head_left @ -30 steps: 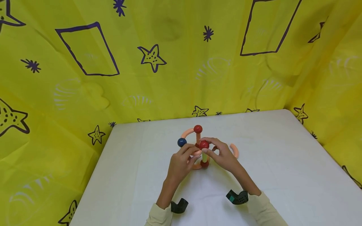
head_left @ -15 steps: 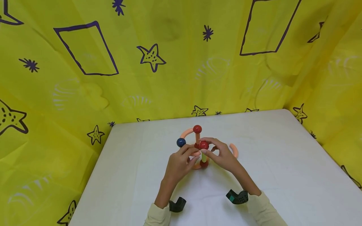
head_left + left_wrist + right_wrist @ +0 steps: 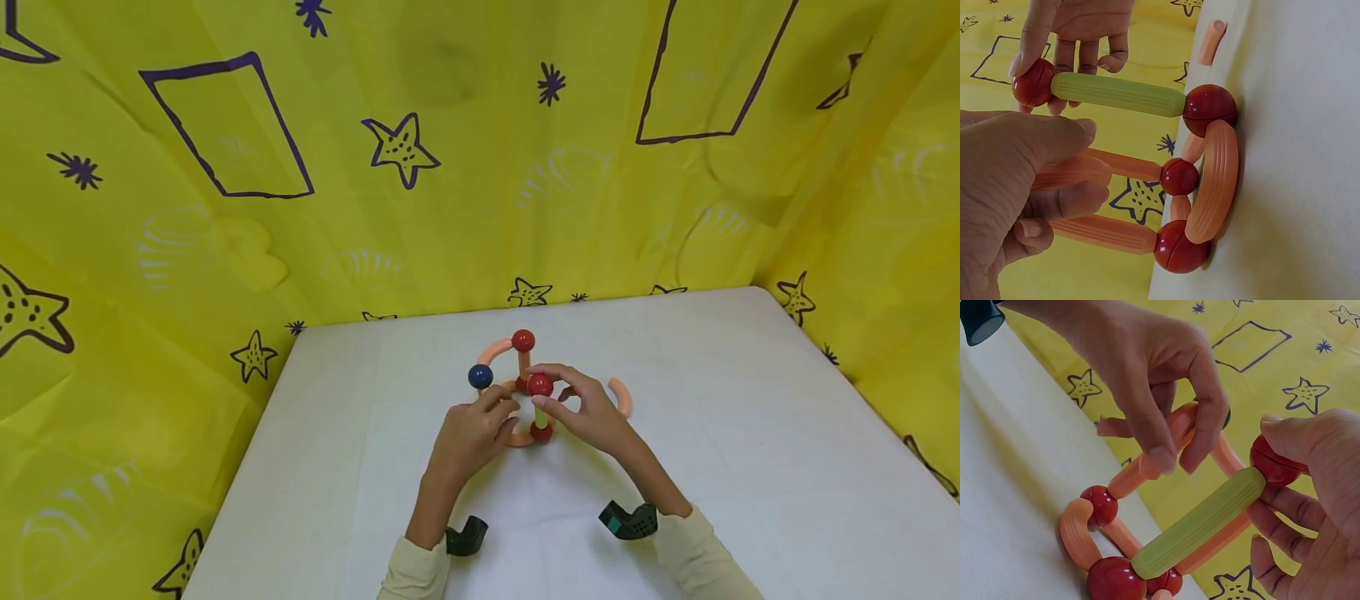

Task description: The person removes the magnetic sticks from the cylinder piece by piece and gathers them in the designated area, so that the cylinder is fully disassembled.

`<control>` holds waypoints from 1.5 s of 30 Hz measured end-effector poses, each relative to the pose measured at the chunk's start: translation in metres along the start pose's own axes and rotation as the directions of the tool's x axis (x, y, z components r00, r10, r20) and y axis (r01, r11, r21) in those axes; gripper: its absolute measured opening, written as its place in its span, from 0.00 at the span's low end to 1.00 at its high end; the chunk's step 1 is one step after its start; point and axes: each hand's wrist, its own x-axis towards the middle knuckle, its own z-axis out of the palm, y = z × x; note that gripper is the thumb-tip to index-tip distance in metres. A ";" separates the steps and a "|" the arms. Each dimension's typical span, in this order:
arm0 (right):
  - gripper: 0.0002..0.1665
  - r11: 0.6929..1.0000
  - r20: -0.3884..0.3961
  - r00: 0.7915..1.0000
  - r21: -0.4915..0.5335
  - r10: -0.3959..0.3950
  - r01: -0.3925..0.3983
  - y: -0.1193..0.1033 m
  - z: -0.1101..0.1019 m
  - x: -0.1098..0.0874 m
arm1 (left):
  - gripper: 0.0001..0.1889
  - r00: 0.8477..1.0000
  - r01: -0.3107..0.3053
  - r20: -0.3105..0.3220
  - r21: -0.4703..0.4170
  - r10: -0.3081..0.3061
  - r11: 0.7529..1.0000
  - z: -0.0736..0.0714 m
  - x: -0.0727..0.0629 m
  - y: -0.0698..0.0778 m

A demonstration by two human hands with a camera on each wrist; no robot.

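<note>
A frame of magnetic sticks and balls stands on the table. Its base joins curved orange sticks (image 3: 1215,181) to red balls (image 3: 1210,106). Upright from it rise a green stick (image 3: 1200,522) and straight orange sticks. My right hand (image 3: 596,414) pinches the red ball (image 3: 540,385) atop the green stick between thumb and fingers. My left hand (image 3: 468,437) holds a curved orange stick (image 3: 1075,172), mostly hidden by the fingers, apart from that ball. Close by the left fingers is the blue ball (image 3: 481,376), linked by an upper curved stick (image 3: 495,351) to the back red ball (image 3: 523,340).
One loose curved orange stick (image 3: 621,397) lies on the white table (image 3: 720,392), right of the frame. Yellow patterned cloth (image 3: 480,217) hangs behind and at both sides of the table. Dark wrist cameras (image 3: 630,521) sit on both wrists.
My left hand has drawn slightly left, away from the red ball, taking the curved orange stick with it. The right hand keeps its pinch on the red ball.
</note>
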 end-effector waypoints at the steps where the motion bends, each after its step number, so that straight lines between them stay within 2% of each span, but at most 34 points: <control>1: 0.24 1.000 -0.001 1.000 0.000 -0.003 0.003 0.001 0.000 0.000 | 0.11 1.000 0.000 -0.003 -0.001 0.000 1.000 0.000 0.000 0.000; 9: 0.28 1.000 0.005 1.000 -0.026 -0.006 0.006 0.000 -0.002 -0.001 | 0.10 0.999 0.006 -0.049 -0.036 -0.008 0.999 -0.004 0.004 0.005; 15: 0.30 0.998 0.007 1.000 -0.065 0.005 -0.005 -0.001 -0.004 -0.003 | 0.11 0.995 0.031 -0.091 -0.077 -0.038 0.997 -0.007 0.007 0.013; 20: 0.27 0.997 0.003 1.000 -0.074 -0.010 0.010 -0.001 -0.005 -0.003 | 0.15 0.990 0.074 -0.109 -0.129 -0.088 0.989 -0.004 0.008 0.020; 25: 0.25 0.997 0.000 1.000 -0.071 -0.019 0.019 0.000 -0.006 -0.004 | 0.15 0.982 0.147 -0.087 -0.192 -0.166 0.970 0.001 0.011 0.030; 28: 0.25 0.996 -0.005 0.999 -0.080 -0.033 0.032 0.001 -0.006 -0.004 | 0.13 0.969 0.219 -0.061 -0.220 -0.238 0.951 0.004 0.014 0.038; 34: 0.25 0.994 -0.014 0.999 -0.101 -0.052 0.051 0.001 -0.007 -0.004 | 0.12 0.926 0.354 -0.032 -0.269 -0.376 0.896 0.012 0.015 0.048; 42: 0.25 0.985 -0.021 0.996 -0.148 -0.087 0.083 0.001 -0.010 -0.003 | 0.12 0.885 0.440 0.009 -0.349 -0.466 0.828 0.021 0.013 0.052; 45: 0.25 0.982 -0.023 0.995 -0.164 -0.101 0.096 0.002 -0.010 -0.003 | 0.12 0.871 0.460 0.027 -0.399 -0.491 0.793 0.025 0.012 0.054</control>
